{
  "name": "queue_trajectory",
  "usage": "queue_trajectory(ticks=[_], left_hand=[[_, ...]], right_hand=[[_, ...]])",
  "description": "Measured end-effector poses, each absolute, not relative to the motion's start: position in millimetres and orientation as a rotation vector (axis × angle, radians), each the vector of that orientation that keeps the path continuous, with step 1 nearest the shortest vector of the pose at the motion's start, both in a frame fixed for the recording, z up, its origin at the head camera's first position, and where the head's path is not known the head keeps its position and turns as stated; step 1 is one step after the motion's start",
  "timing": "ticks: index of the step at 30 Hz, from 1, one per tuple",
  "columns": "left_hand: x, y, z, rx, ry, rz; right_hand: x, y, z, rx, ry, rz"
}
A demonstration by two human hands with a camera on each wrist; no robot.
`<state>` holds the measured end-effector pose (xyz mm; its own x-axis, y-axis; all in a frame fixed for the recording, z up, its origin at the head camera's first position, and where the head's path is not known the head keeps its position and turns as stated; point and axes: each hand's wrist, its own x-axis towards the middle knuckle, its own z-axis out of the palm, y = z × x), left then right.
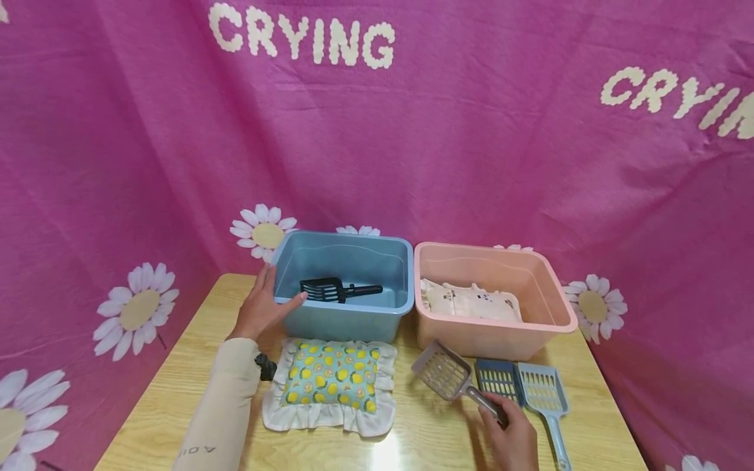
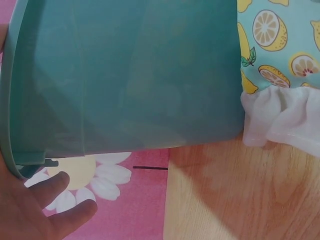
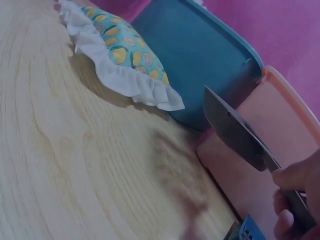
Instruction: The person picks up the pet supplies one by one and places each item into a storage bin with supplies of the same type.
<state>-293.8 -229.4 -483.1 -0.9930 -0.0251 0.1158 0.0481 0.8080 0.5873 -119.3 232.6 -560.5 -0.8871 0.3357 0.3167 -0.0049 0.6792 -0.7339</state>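
Magenta fabric (image 1: 471, 150) printed with white daisies and cream lettering hangs behind a pale wood-grain tabletop (image 1: 153, 432). Along the far edge stand two rectangular plastic bins side by side: a glossy blue bin (image 1: 347, 322) toward the far left corner and a pale pink bin (image 1: 483, 333) toward the far right. A black slotted plastic scoop (image 1: 340, 292) lies inside the blue one; a cream ruffled cushion with small printed figures (image 1: 477, 304) lies in the pink one. Between the blue bin and the near edge rests a rectangular aqua lemon-print cushion with a white frill (image 1: 332, 379).

Of the two hands, the left hand (image 1: 260, 306) is spread at the blue bin's left rim, its thumb across the rim and its fingers fairly straight outside. The right hand (image 1: 510, 435) curls around the handle of a grey-brown slotted plastic scoop (image 1: 464, 388), raised above the tabletop before the pink bin. Near the right edge lie a dark blue slotted scoop (image 1: 497, 379), partly hidden by that hand, and a light blue-grey slotted scoop (image 1: 544, 392), its handle toward the near edge.
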Motion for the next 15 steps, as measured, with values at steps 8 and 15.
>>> queue_trajectory(ticks=[8, 15], left_hand=[[-292, -230, -483, -0.011, -2.870, -0.946], [-294, -226, -484, -0.005, -2.874, -0.937]], right_hand=[[-119, 230, -552, -0.161, -2.397, 1.099], [-120, 230, -544, -0.098, -2.417, 1.092]])
